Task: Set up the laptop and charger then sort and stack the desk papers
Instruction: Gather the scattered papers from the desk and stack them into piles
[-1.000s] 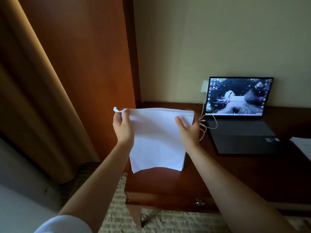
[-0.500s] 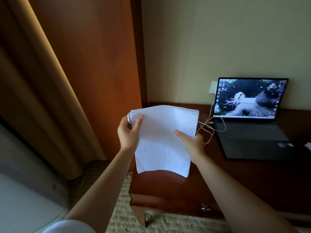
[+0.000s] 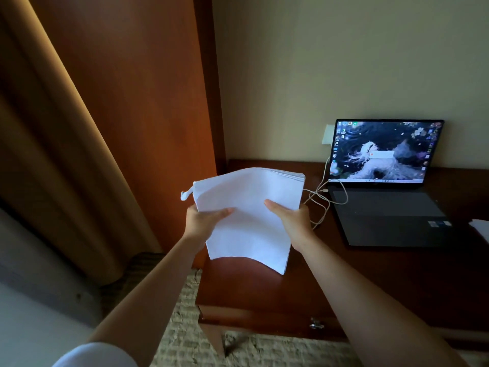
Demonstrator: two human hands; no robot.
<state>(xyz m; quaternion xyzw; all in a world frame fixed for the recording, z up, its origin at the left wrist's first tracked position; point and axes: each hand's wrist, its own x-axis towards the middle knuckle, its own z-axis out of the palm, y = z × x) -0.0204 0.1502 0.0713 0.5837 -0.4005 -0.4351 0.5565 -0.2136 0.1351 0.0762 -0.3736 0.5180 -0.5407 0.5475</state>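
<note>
I hold the paper stack [image 3: 251,207] above the desk [image 3: 264,290], my left hand [image 3: 201,221] and right hand [image 3: 291,221] gripping its sides; the open laptop [image 3: 383,181] glows, its charger cable [image 3: 321,200] plugged in.

A tan curtain [image 3: 53,144] hangs at nine o'clock beside a reddish wood panel [image 3: 137,96]. Woven beige carpet [image 3: 185,343] lies at six o'clock; a cream wall [image 3: 344,62] fills one o'clock.
</note>
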